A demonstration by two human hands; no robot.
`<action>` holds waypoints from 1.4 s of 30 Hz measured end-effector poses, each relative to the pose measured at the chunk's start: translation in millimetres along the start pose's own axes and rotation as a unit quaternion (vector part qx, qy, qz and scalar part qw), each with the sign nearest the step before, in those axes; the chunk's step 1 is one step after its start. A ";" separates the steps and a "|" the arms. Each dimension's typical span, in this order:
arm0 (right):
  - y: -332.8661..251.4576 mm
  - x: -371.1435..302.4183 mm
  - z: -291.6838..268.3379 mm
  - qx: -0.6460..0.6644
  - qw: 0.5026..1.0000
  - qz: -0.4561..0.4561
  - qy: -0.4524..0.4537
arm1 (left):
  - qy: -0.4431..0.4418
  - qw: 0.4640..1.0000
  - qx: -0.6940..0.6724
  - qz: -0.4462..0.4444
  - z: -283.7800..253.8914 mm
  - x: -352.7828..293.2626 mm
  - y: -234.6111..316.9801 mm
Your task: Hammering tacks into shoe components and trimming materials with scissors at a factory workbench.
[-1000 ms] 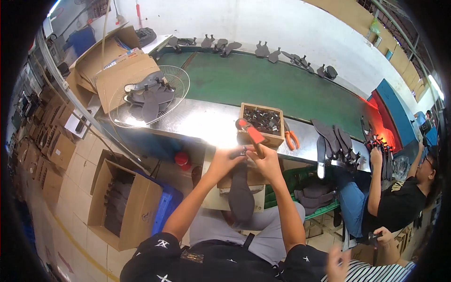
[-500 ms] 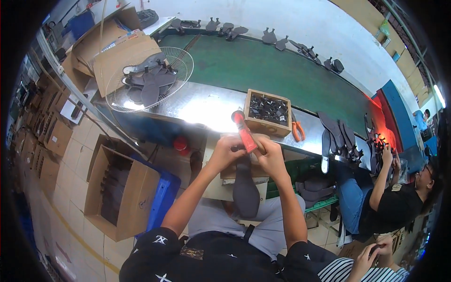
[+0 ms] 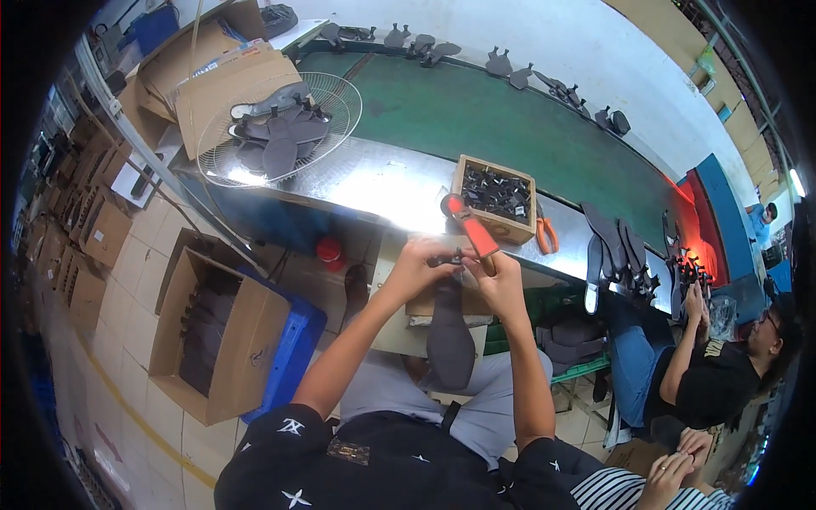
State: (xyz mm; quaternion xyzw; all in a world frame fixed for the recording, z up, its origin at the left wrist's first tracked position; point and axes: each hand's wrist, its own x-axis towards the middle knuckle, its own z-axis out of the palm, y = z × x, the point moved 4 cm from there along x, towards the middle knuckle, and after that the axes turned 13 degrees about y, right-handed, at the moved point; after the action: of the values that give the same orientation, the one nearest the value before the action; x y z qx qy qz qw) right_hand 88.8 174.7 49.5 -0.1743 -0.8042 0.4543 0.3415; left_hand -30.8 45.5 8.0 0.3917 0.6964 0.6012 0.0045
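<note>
A dark grey shoe-sole-shaped piece [image 3: 450, 344] stretches from the low bench toward my lap, its wide end nearest me. At its far end sit small black fittings [image 3: 450, 257], partly hidden by fingers. My left hand [image 3: 421, 265] is closed, pinching these fittings between thumb and fingertips. Gripped in my right hand [image 3: 500, 285] is a hammer [image 3: 476, 234] with a red head and a wooden handle; its round face tilts up and away to the left. The right fingertips also come close to the black fittings.
Beyond my hands stands a wooden box [image 3: 497, 229] of small black parts, with orange-handled pliers [image 3: 546, 234] beside it. A wire basket [image 3: 357, 115] of grey pieces sits left on the metal ledge [image 3: 374, 170] along a green belt [image 3: 476, 102]. A cardboard box [image 3: 246, 340] is lower left; co-workers sit right.
The hammer has shifted slightly right and turned, uncovering the black fittings at the sole piece's far end. My right hand has moved a little right and down. The whole view has shifted slightly.
</note>
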 end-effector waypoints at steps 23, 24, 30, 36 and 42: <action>-81.9 -65.4 -45.6 -0.075 0.996 -0.011 0.043 | -0.053 0.988 -0.104 -0.100 0.2 4.9 -6.0; -88.1 -67.2 -48.5 -0.068 0.997 -0.015 0.043 | -0.046 0.990 -0.100 -0.090 -0.7 5.8 -5.0; -84.9 -73.1 -44.3 -0.113 0.993 -0.016 0.001 | -0.048 0.985 -0.140 -0.089 -0.1 6.8 -2.9; -80.3 -75.5 -41.0 -0.104 0.993 -0.046 0.022 | -0.059 0.990 -0.101 -0.083 -0.4 4.0 -5.7; -137.9 -85.7 -85.7 -0.105 0.982 -0.099 0.121 | -0.061 0.992 0.113 0.004 -5.4 -13.9 -1.0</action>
State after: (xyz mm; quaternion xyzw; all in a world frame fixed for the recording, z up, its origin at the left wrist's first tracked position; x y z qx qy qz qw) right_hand 214.1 104.0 163.5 -0.1826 -0.8130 0.3072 0.4597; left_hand -24.3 33.4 2.3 0.4285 0.7564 0.4941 0.0001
